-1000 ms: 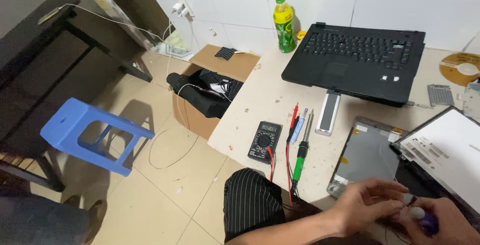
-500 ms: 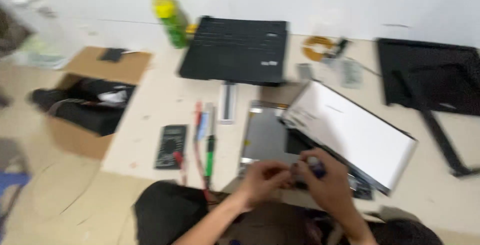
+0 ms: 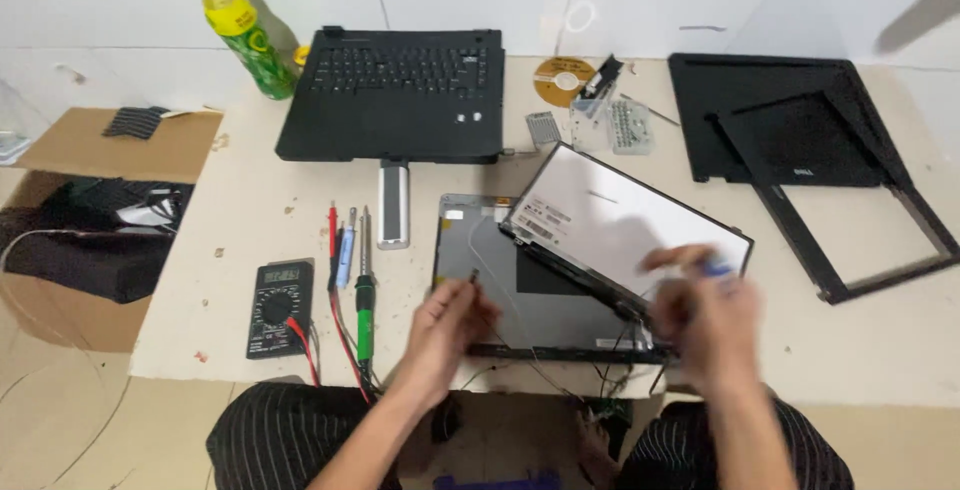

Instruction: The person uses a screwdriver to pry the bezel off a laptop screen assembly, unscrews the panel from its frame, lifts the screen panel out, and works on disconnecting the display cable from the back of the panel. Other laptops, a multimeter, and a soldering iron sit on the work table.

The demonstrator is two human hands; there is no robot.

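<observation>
Head view: cardboard box [image 3: 95, 150] left of table [image 3: 900, 350], holding dark bundled items. Left hand [image 3: 445, 322] pinching small screw over grey lid shell [image 3: 520, 295]. Right hand [image 3: 705, 315] blurred, gripping blue-tipped screwdriver [image 3: 715, 268] beside tilted screen panel [image 3: 625, 230] near front edge; open tabletop far right.

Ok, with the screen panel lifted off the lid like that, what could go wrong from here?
1. The LCD panel is propped at a tilt on the grey lid, near the table's front edge; a nudge from the right hand could make it slip or crack.
2. Thin wires run by the hinge bar; lifting the panel further may strain them.
3. The left hand pinches what looks like a small screw; dropped, it could get lost.
</observation>
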